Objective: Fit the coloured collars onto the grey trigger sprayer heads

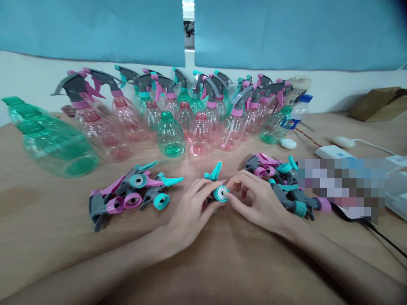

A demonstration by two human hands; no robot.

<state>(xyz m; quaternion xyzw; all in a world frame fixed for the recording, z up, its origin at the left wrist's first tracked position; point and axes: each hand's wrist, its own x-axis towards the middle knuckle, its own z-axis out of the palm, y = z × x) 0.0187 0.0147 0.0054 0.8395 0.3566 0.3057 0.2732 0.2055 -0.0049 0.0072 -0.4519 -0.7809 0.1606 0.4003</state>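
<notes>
My left hand (195,201) is closed round a grey and teal trigger spray head (220,193), its collar turned up toward me and its teal trigger pointing away. A white ring with a dark hole shows inside the collar. At the right side of that collar, my right hand (254,199) has thumb and fingers drawn together in a pinch; what lies between the tips is too small to make out. Left of my hands lies a group of loose spray heads (132,199) in grey, pink and teal. A second pile of spray heads (286,186) lies beyond my right hand.
Several pink bottles with spray heads (230,131) stand along the back. Open-necked bottles, including a green bottle (171,137), stand in front. Green bottles (60,144) are at far left. On the right are a white oval object (288,144), a phone, cables and a cardboard box (378,103).
</notes>
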